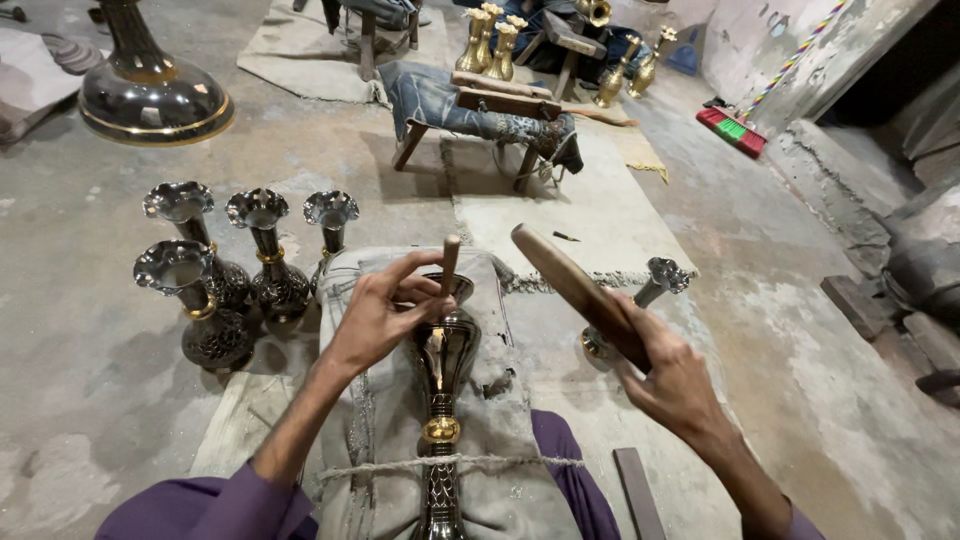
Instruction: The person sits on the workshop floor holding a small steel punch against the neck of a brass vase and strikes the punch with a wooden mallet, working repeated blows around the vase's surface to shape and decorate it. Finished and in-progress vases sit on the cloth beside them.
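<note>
A dark engraved metal vase [442, 372] with gold bands lies lengthwise on a cloth-covered work block [370, 440], tied down by a cord [500, 461]. My left hand [385, 310] grips a short wooden-handled chisel [450, 262] held upright against the vase's flared mouth. My right hand [672, 375] holds a flat wooden mallet [575, 290], raised to the right of the chisel and apart from it.
Several dark fluted vases [215, 270] stand on the floor at the left. Another vase [650, 290] lies behind the mallet. A low wooden stool [490, 105] draped in cloth, brass vases [495, 40], a large metal base [150, 90] and a broom [735, 128] stand further back.
</note>
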Available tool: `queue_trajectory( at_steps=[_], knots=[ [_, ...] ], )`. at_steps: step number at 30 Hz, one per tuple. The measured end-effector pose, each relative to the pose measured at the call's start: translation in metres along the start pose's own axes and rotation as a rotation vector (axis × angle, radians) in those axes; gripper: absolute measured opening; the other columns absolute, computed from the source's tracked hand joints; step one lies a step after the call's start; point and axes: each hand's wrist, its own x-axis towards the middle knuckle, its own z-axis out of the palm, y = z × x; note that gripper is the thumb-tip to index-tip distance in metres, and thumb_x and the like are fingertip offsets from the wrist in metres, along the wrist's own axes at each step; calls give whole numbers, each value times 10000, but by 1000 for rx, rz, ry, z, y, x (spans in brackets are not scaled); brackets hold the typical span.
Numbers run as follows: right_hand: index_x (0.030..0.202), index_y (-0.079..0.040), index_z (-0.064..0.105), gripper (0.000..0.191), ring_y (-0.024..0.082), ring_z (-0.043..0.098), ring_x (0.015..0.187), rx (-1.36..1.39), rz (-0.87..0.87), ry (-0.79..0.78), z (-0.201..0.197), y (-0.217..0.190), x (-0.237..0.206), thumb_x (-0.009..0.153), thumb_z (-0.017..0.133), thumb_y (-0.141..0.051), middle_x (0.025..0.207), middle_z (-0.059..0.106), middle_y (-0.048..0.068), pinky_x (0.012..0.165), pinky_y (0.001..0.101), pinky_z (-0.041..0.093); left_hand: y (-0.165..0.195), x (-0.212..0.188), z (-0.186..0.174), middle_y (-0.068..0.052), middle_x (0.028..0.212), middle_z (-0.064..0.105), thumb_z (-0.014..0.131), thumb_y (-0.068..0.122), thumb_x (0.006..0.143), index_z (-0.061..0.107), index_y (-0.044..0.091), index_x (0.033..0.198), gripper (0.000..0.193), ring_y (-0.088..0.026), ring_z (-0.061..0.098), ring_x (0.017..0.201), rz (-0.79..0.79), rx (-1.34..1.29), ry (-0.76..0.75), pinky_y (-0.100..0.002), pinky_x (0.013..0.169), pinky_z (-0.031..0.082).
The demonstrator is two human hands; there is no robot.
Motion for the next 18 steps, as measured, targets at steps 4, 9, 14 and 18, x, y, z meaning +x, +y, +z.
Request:
queue_trajectory(
  at_steps=[4, 9, 14, 18],
  knots=[
    [1486, -322, 482, 766, 267, 714, 882, -109, -19, -227, 3, -2, -2, 788, 752, -156, 1121, 663, 84, 750, 420, 624, -5, 5, -2, -105, 1034, 815, 730, 93, 907, 582, 195, 1408, 532, -167, 806, 933, 43, -54, -73, -328, 816, 680],
    [1540, -397, 459, 811, 219, 711, 830, -231, 115, -426, 3, 2, 7, 810, 743, -189, 1193, 618, 42, 705, 352, 653, -5, 10, -3, -63, 1056, 811, 708, 69, 890, 567, 221, 1433, 581, -148, 802, 913, 22, 85, -162, -319, 847, 674],
    [1458, -379, 523, 631, 212, 719, 817, -259, 61, -281, -10, 9, 24, 884, 738, -226, 1197, 623, 49, 689, 347, 662, 4, 9, -5, -51, 1058, 810, 699, 76, 899, 561, 205, 1439, 572, -152, 793, 959, 82, 95, -230, -337, 886, 661],
    [1511, -227, 500, 736, 246, 711, 948, 73, -85, 7, -25, 0, 37, 814, 706, -115, 1253, 652, 120, 832, 369, 640, 8, 9, -8, -58, 1033, 814, 711, 100, 902, 548, 206, 1442, 574, -162, 793, 950, 95, 81, -270, -354, 866, 664]
  ],
)
